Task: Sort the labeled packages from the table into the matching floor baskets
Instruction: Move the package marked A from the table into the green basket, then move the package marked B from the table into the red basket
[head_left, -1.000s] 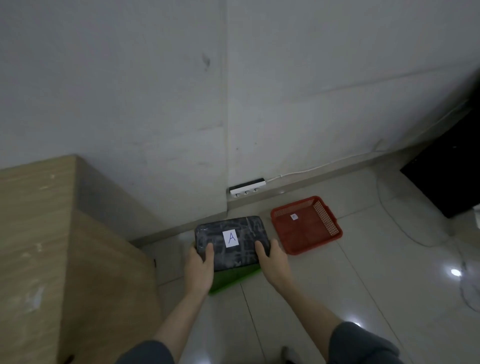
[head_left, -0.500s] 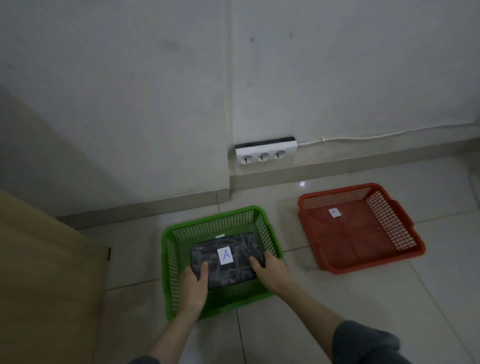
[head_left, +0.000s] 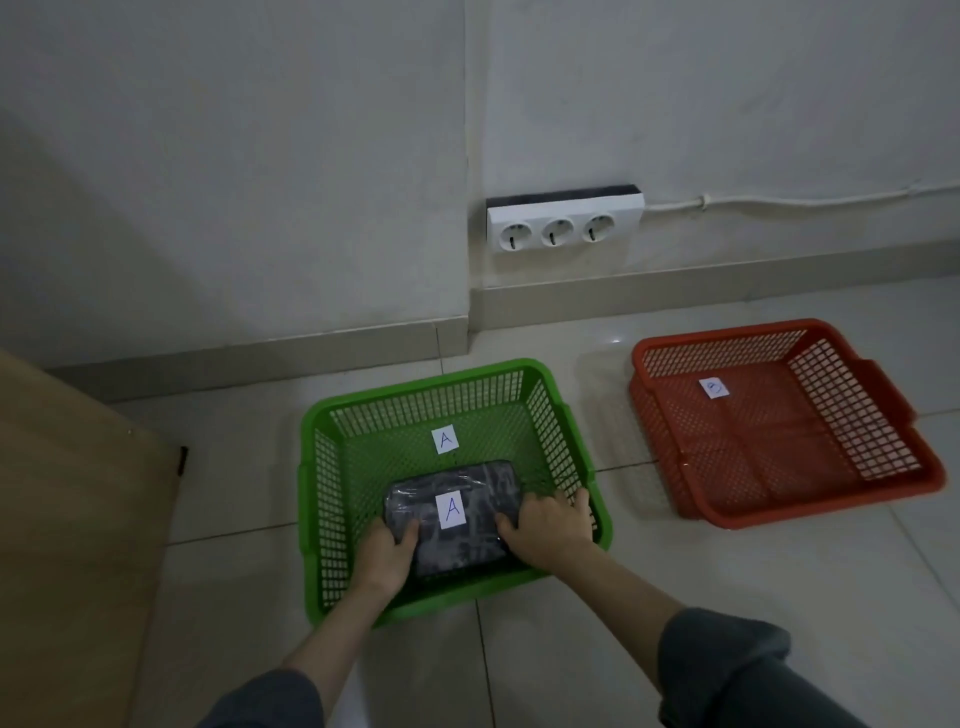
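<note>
A dark wrapped package (head_left: 457, 488) with a white "A" label lies low inside the green floor basket (head_left: 415, 387), toward its near side. The basket floor carries its own "A" label (head_left: 445, 439) behind the package. My left hand (head_left: 387, 553) grips the package's left end and my right hand (head_left: 553, 525) grips its right end. An orange basket (head_left: 883, 499) with a small white label (head_left: 712, 387) sits on the floor to the right, holding no package.
A wooden table side (head_left: 78, 545) fills the left edge. A white three-socket power strip (head_left: 563, 221) with its cable (head_left: 805, 200) runs along the wall behind the baskets. Pale floor tiles (head_left: 597, 623) lie in front of the baskets.
Both hands have carried the "A" package down from above the floor into the green basket. The view has dropped closer to the baskets.
</note>
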